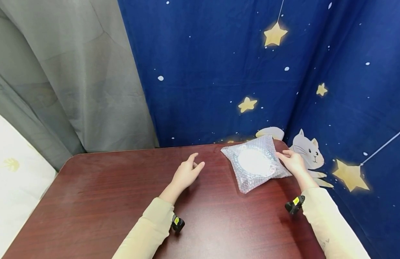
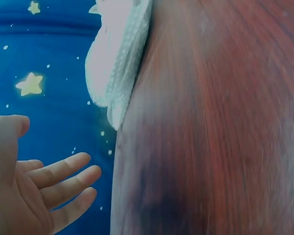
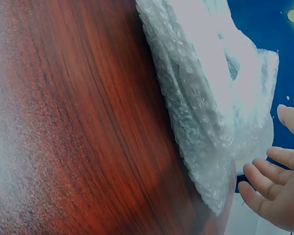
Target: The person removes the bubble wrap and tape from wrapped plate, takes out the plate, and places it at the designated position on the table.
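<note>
Packet point(image 1: 254, 162) beside the right fingers point(image 3: 255, 199), perhaps touching; left fingers point(image 2: 63, 169) farther off; all spread.

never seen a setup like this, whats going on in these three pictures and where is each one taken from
There is no robot here: you see a person's bare left hand and right hand, with cream-coloured sleeves behind them. The widest picture comes from a camera on the person's head, looking forward and down. The other two come from the small black cameras worn on the wrists, so each shows one hand up close. On the dark red-brown, wood-grained table lies a four-cornered package in clear bubble wrap; glare hides what is inside. Neither hand grips anything: the left is over the table, apart from the package, and the right is at the package's right side, though whether it touches is hard to tell.
</note>
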`<state>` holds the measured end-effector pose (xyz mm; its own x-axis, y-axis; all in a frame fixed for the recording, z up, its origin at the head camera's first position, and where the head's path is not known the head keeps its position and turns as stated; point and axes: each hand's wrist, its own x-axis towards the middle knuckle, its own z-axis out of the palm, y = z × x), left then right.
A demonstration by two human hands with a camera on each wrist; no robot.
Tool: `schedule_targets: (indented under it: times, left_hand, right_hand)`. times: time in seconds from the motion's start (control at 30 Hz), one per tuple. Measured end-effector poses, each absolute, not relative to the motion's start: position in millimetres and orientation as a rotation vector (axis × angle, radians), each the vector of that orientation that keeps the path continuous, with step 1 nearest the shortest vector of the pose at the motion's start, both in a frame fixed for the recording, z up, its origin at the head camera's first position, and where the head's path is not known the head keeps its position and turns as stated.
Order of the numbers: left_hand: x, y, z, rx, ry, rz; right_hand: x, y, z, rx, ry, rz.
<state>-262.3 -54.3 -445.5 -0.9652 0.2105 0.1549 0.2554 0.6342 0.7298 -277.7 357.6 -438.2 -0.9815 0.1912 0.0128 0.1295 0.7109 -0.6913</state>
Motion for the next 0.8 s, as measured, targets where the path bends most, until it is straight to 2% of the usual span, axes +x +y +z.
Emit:
schedule_targets:
  times: [0.4,0.8]
  left_hand:
    - [-265,-27,-454,-0.303,-2.661,-1.677]
    - [-267,-6,-454,-0.131,-2.501,-2.089]
  right_hand:
    - [-284,371,-445,-0.334,-2.749,1.506]
    - [-285,381,-446,-0.324,-2.787,1.542]
